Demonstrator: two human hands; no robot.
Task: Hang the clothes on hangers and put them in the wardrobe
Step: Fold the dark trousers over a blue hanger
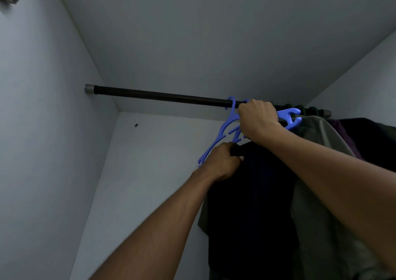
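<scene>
Wardrobe interior, dark rail [162,96] overhead. Your right hand [258,120] grips blue hanger [230,127], hook over rail; left hand [222,162] pinches dark garment [252,194] at shoulder (hangs below). Risk: tugging cloth slides it off hanger.

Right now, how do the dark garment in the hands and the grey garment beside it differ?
The dark garment is near black; the grey garment is olive grey. The left hand grips the dark one at its top, while no hand holds the grey one. The dark one hangs in front, partly covering the grey one. Both hang below the rod.
</scene>
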